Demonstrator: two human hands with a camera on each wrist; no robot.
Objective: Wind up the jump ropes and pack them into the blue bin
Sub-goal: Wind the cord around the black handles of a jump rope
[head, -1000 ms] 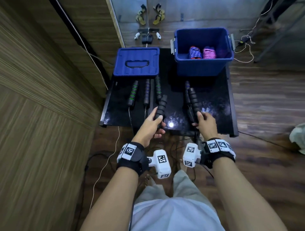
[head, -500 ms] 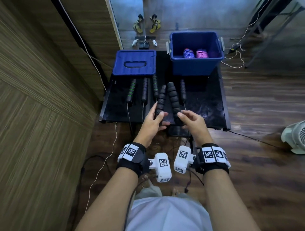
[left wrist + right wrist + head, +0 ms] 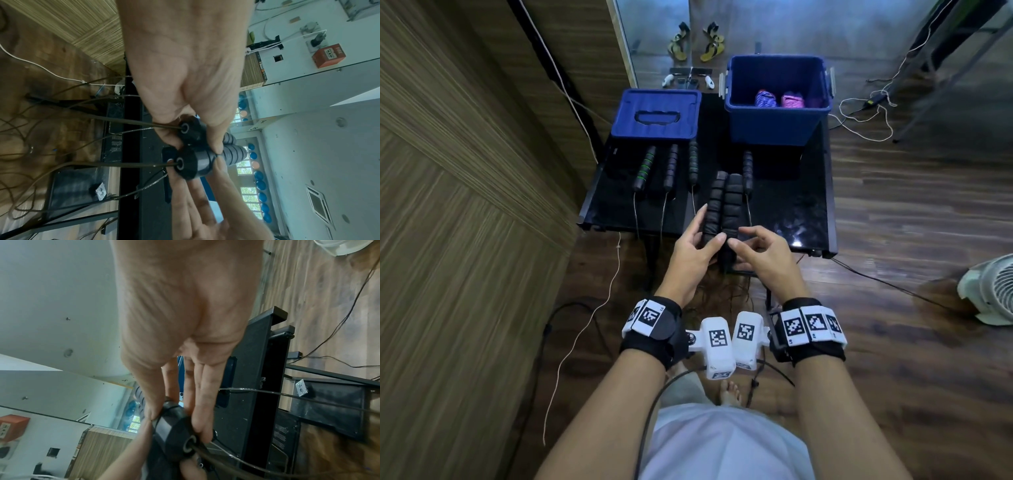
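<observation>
Two black foam jump rope handles (image 3: 724, 205) lie side by side, pointing away from me above the black table's (image 3: 791, 212) front edge. My left hand (image 3: 695, 250) grips the left handle (image 3: 191, 133), thumb across it. My right hand (image 3: 756, 253) pinches the near end of the right handle (image 3: 174, 431) between thumb and fingers. Thin rope cords (image 3: 123, 164) run out of both handle ends and hang down to a tangle on the floor. The open blue bin (image 3: 774, 120) stands at the table's far right, with a purple wound rope (image 3: 765, 99) and a pink wound rope (image 3: 792, 101) inside.
The bin's blue lid (image 3: 654, 114) lies at the table's far left. Several more handles rest on the table: a green-striped handle (image 3: 643, 168), two black handles beside it (image 3: 671, 168), and one lone handle (image 3: 748, 171) right of my hands. A white fan (image 3: 989, 294) stands on the floor at right.
My right hand carried its handle leftward until it met the handle in my left hand. The two handles now sit parallel and touching.
</observation>
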